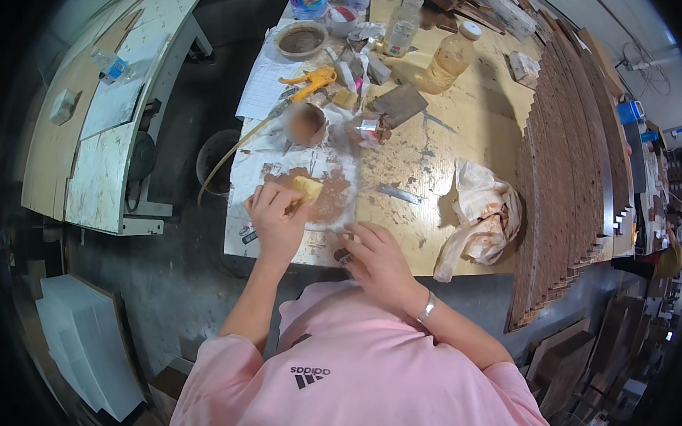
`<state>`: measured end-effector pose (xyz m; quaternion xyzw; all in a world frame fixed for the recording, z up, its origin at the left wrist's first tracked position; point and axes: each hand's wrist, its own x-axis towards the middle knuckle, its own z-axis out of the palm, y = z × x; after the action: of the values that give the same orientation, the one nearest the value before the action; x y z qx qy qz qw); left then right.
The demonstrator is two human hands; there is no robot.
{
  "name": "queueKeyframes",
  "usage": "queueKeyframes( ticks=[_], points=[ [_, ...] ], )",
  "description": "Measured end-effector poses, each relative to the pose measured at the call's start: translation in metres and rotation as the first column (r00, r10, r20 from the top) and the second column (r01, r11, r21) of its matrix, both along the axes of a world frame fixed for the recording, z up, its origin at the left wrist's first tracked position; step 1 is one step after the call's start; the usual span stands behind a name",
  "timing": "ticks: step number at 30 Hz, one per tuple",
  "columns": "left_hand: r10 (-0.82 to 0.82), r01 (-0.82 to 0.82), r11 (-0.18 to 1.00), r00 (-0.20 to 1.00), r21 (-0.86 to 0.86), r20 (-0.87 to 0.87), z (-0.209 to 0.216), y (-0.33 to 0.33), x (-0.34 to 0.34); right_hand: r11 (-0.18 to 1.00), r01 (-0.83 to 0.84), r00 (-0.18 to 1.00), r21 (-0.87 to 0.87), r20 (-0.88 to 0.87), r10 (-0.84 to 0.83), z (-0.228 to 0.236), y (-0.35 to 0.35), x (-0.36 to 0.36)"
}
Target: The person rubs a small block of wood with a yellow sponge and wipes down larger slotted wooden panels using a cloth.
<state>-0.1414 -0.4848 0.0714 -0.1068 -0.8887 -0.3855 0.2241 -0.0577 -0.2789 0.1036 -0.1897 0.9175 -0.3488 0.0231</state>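
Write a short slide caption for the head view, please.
Left hand presses a yellow scraper into brown putty; right hand rests at the workbench edge.

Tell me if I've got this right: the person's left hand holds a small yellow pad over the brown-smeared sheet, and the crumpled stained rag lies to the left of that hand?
Not quite. The head view shows the crumpled stained rag lying to the right, beyond the right hand, not left of the left hand. The rest holds: the left hand holds the small yellow pad over the brown-smeared sheet.

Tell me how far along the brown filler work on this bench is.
Done: brown paste is spread on the paper sheet. In hand: the left hand holds a yellow scraper at the paste, while the right hand presses a small dark piece at the bench edge. Left: a long stack of brown wood pieces waits alongside.
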Motion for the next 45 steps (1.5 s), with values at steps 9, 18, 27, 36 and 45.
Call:
queueKeyframes(
  ticks=[9, 18, 27, 36, 45],
  points=[
    [0.065, -0.048, 0.985, 0.993, -0.165, 0.098, -0.002, 0.001, 0.01, 0.971, -0.123, 0.992, 0.206, 0.024, 0.12, -0.037, -0.001, 0.004],
    [0.097, -0.079, 0.978, 0.991, -0.192, 0.09, -0.004, 0.006, 0.016, 0.974, -0.132, 0.991, 0.186, 0.033, 0.128, -0.034, 0.0, 0.005],
    [-0.002, 0.022, 0.994, 0.984, -0.106, 0.18, -0.007, 0.017, 0.009, 0.982, -0.113, 0.994, 0.149, 0.026, 0.111, -0.028, -0.001, 0.003],
    [-0.604, -0.382, 0.302, 0.632, 0.873, 0.486, 0.007, 0.001, -0.001, 0.98, -0.118, 0.992, 0.161, 0.073, 0.107, -0.033, 0.002, 0.009],
    [-0.097, 0.119, 0.961, 0.991, -0.251, 0.096, -0.007, 0.017, 0.016, 0.979, -0.15, 0.984, 0.137, 0.116, 0.134, -0.027, 0.0, 0.014]
  ],
)
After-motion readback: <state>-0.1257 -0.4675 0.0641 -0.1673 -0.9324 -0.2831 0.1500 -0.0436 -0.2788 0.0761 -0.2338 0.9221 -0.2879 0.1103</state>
